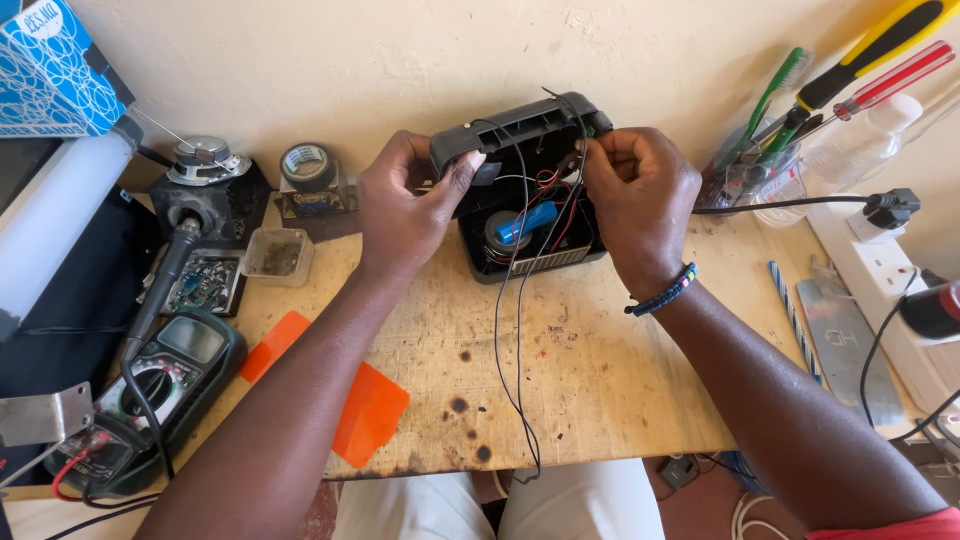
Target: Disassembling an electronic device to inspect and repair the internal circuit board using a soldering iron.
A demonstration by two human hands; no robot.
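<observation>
Scorched workbench, opened black radio (525, 190), trailing wires (515, 350)

Matt black plastic casing (520, 135) on a worn (scorched) wooden table (590, 370).

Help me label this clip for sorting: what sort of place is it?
Probably a small electronics repair bench. Both hands work on an opened black device with loose wires; a multimeter lies on the scorched wooden table, and screwdrivers stand in a jar.

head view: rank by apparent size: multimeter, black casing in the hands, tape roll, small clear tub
1. black casing and multimeter: look alike, and the multimeter sits nearer the camera, so unranked
2. small clear tub and tape roll: too close to call
</observation>
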